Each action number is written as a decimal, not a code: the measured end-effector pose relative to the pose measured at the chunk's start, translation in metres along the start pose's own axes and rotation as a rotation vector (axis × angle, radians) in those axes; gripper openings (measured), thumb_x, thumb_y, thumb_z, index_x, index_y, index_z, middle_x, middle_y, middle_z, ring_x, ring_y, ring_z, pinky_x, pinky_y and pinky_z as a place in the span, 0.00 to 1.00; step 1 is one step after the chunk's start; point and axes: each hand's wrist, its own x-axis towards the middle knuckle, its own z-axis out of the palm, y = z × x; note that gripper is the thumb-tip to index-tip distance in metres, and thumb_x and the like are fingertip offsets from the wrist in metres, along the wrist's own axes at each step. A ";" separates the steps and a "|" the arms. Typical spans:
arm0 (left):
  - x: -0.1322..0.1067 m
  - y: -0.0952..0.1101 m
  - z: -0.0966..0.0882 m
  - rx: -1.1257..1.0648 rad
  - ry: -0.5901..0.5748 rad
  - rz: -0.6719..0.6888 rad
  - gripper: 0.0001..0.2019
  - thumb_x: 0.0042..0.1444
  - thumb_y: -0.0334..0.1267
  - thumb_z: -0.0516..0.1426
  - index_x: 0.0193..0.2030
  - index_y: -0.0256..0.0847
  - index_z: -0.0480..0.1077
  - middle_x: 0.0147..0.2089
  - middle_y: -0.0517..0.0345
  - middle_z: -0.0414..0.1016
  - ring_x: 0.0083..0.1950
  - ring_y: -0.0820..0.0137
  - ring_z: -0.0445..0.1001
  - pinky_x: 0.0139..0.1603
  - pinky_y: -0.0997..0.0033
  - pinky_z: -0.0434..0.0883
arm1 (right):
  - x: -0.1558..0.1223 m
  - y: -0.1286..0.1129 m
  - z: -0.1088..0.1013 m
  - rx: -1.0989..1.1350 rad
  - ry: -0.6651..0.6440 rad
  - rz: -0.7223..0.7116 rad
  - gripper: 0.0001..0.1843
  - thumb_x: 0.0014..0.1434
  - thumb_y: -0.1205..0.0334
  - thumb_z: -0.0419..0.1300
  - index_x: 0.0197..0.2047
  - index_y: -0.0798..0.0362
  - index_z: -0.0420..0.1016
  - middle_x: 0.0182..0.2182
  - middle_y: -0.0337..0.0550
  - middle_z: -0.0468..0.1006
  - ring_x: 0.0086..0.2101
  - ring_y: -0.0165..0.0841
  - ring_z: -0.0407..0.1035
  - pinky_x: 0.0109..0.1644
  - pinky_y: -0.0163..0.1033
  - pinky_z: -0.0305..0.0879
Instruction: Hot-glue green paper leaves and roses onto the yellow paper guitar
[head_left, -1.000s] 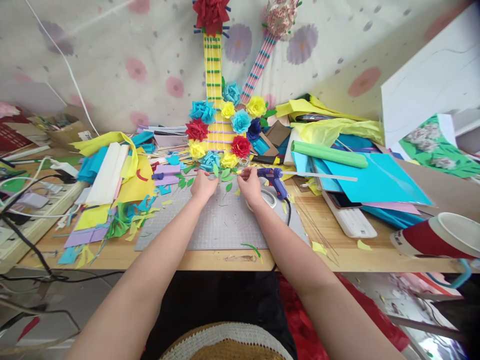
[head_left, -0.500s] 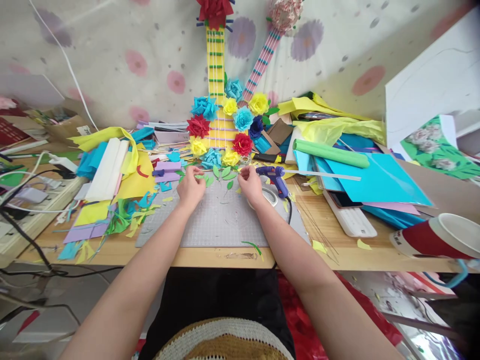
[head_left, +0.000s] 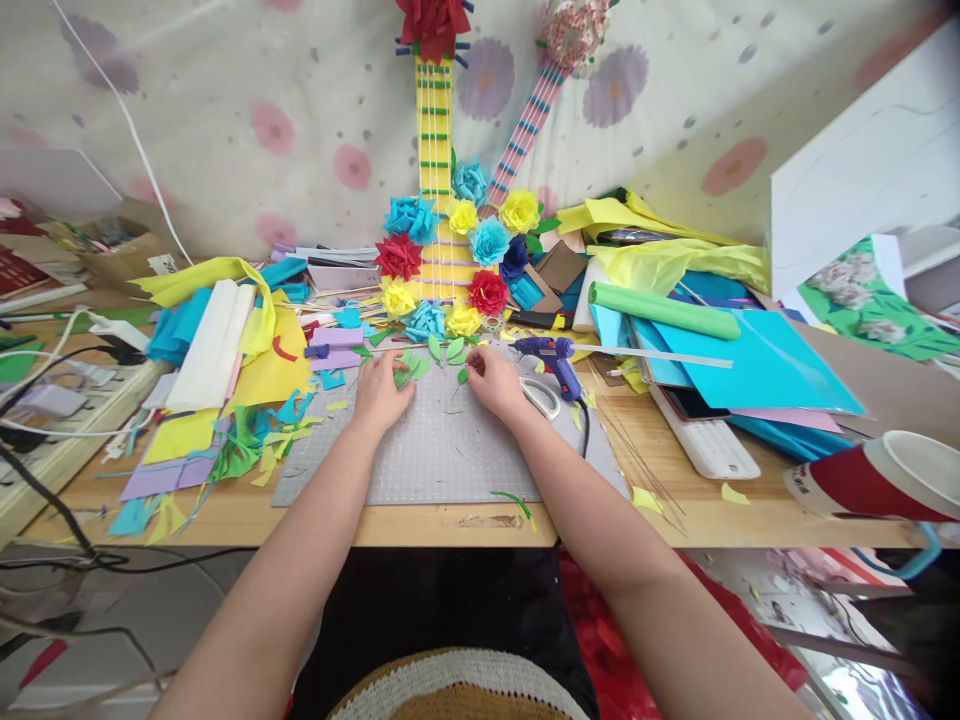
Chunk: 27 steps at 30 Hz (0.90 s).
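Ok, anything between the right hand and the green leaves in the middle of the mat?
Nothing visible. The right hand is right beside the green leaves on the mat; the glue gun lies on the hand's other side, out of that path.

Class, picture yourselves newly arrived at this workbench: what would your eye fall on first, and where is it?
Probably the yellow guitar-shaped craft at back centre, its body bordered by red, yellow and blue paper flowers. Just right of it, a slanting pink strip with teal bars carries a pale ruffled ball on top. Nearer, the bare left hand and bare right hand are beside small pointed green leaves on the flat grey gridded mat.
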 end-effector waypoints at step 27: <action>0.006 0.008 -0.007 -0.816 0.164 -0.467 0.14 0.40 0.29 0.60 0.33 0.41 0.60 0.29 0.62 0.71 0.32 0.75 0.71 0.34 0.76 0.67 | -0.006 -0.013 0.007 0.176 -0.008 -0.047 0.06 0.52 0.66 0.54 0.35 0.50 0.69 0.29 0.38 0.74 0.29 0.30 0.67 0.37 0.38 0.64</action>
